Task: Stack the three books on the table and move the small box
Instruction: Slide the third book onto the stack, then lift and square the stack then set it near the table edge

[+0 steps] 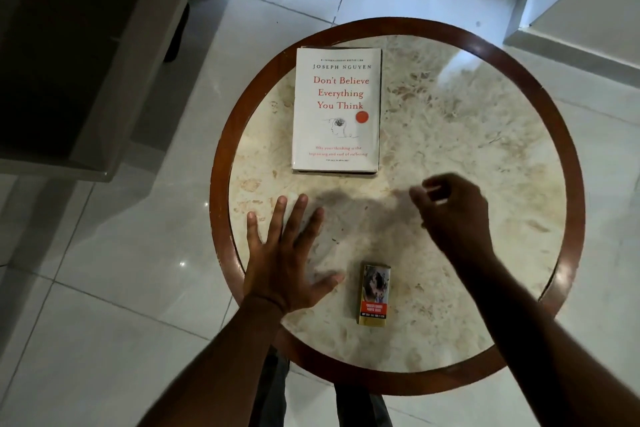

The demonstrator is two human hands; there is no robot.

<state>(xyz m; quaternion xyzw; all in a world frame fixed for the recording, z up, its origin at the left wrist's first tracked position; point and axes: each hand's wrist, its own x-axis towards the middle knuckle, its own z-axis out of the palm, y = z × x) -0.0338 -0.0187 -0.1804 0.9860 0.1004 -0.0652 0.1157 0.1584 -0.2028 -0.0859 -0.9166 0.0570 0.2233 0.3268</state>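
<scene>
Left hand [284, 263] lies flat and spread on the round table [568, 163], cigarette pack [374, 295] just right of its thumb; right hand [453, 215] hovers loosely curled, empty, white book [336, 111] beyond both.

A round marble worktop [467, 135] with a dark wooden rim stands on a pale tiled floor [104, 288]. A white book titled "Don't Believe Everything You Think" [336, 109] lies face up toward the far left edge, with edges of something beneath it barely showing. A small cigarette box [374, 295] lies flat near the near edge. The left hand [287, 253] is spread flat, palm down, at the left edge, just beside the box. The right hand [453, 215] hovers over the middle, fingers loosely curled, holding nothing
</scene>
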